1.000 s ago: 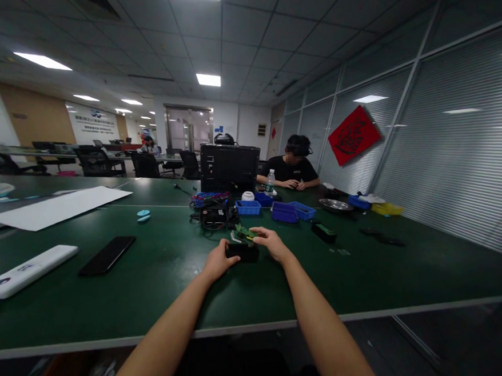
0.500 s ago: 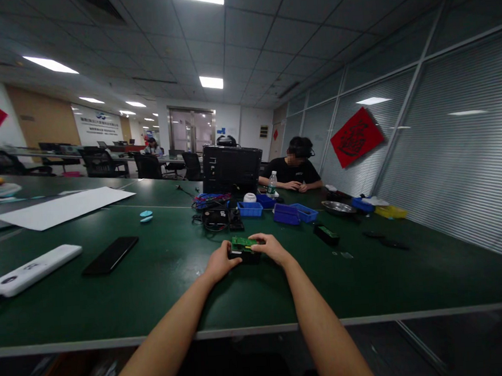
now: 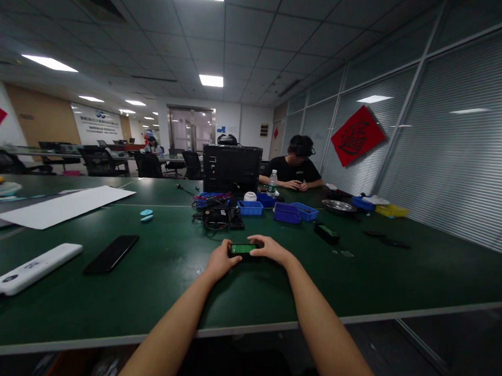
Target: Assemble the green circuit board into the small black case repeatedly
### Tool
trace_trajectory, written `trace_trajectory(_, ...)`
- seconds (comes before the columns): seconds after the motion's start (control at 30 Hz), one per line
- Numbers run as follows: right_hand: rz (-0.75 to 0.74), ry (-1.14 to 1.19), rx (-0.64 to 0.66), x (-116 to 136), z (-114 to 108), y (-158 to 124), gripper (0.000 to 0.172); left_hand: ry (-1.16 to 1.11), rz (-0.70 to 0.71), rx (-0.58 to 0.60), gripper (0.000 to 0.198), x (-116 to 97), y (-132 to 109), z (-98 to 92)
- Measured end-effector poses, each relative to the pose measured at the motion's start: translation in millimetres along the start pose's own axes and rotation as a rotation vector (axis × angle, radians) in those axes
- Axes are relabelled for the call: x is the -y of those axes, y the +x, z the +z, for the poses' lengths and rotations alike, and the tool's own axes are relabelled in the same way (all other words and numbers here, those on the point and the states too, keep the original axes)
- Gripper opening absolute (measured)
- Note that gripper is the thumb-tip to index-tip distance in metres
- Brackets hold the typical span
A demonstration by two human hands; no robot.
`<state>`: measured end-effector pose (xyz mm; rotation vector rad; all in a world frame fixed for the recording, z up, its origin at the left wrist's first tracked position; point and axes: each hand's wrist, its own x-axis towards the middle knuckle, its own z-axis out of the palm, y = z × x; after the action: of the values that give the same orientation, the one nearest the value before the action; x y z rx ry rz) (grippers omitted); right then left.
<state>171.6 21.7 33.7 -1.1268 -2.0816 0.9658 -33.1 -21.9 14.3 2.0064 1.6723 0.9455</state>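
A small black case rests on the green table in front of me, with a green circuit board lying level in its top. My left hand grips the case's left end, thumb along the near side and fingers behind. At the other end, my right hand has its thumb and fingers around the right end of the case, close to the board. Off to the right lies a similar black case with a green board in it.
Beyond my hands are a black adapter with cables, blue trays and a monitor. To the left lie a black phone-like slab and a white power strip. A person sits across the table.
The circuit board has gone down from a raised, tilted position above the black case to lie level inside it. My right hand has moved with it; my left hand has stayed put.
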Motion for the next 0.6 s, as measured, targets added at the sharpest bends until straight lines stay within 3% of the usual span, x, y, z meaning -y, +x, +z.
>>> trace_trajectory(0.1, -0.012, -0.062, 0.066, 0.9, 0.7, 0.1, 0.061, 0.004, 0.023, -0.011, 0.043, 1.2, 0.6, 0.7)
trace_trajectory(0.37, 0.001, -0.128, 0.021, 0.3, 3.6, 1.6, 0.046, 0.000, -0.027, 0.002, 0.047, -1.3, 0.7, 0.1)
trace_trajectory(0.6, 0.083, -0.154, -0.116, -8.7, 3.3, 4.6, 0.043, -0.045, 0.002, -0.013, 0.053, 8.6, 5.6, 6.8)
